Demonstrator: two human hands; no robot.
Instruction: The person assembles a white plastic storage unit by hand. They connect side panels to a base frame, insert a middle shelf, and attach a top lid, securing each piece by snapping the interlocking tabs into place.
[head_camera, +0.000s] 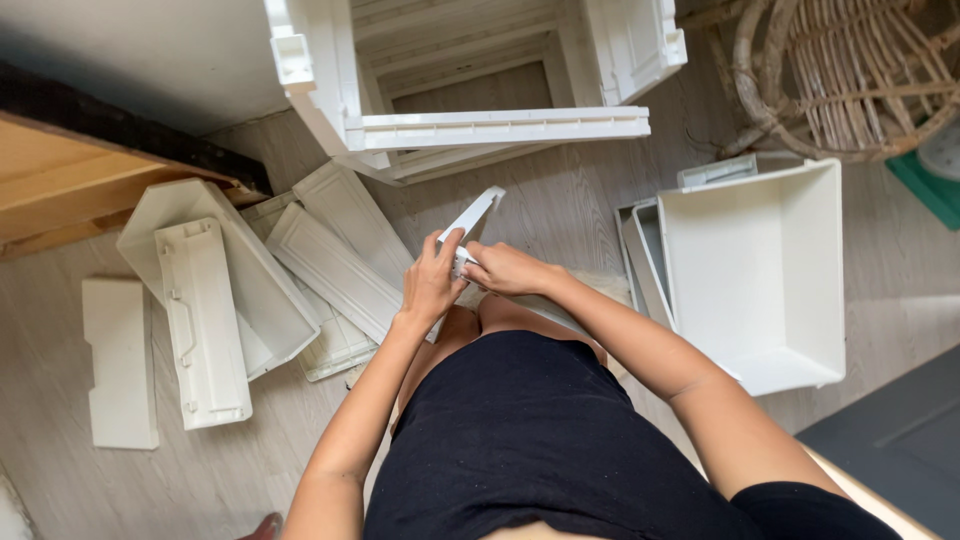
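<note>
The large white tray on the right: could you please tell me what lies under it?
Under the white tray, rims of more grey-white trays stick out at its left and top edges. Their insides are covered.

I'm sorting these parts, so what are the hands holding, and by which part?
Both the left hand and right hand grip a flat white plastic panel at its lower end.

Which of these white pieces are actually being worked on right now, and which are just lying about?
In hand:
- slim white panel, gripped by left hand and right hand
- open white frame, just ahead of it

Lying about:
- white drawer tub, right
- flat white panels, left
- handled front piece
- wicker chair
</note>
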